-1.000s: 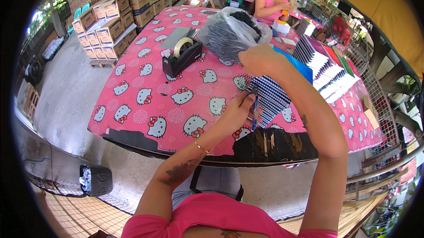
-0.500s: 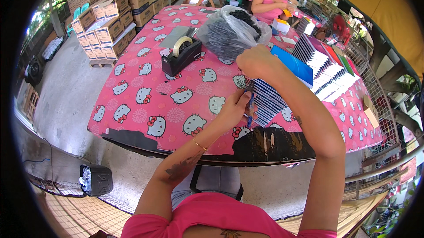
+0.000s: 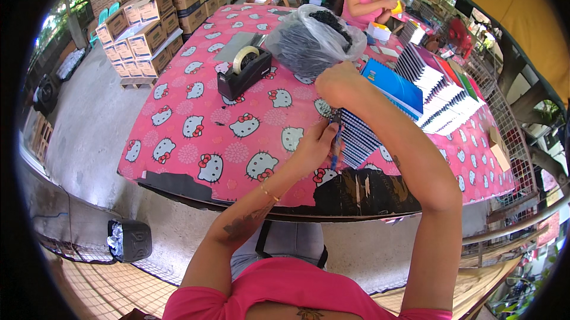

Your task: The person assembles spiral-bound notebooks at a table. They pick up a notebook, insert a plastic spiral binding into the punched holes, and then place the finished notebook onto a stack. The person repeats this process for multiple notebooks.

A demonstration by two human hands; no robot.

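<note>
Right now the left hand (image 3: pixel 314 145) is closed around the lower edge of a notebook stack (image 3: pixel 359 136) near the table's front edge — fingers curled on it. Right hand (image 3: pixel 337 82) is fisted above the stack's top; what it grips, cannot tell. Tape dispenser (image 3: pixel 243 70) and grey plastic bag (image 3: pixel 312 41) sit behind on the pink tablecloth (image 3: pixel 184 100).

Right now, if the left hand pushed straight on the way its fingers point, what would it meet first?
The left hand points right, at the fanned stack of notebooks held under the right hand; it looks already at their edge, though depth is unclear.
</note>
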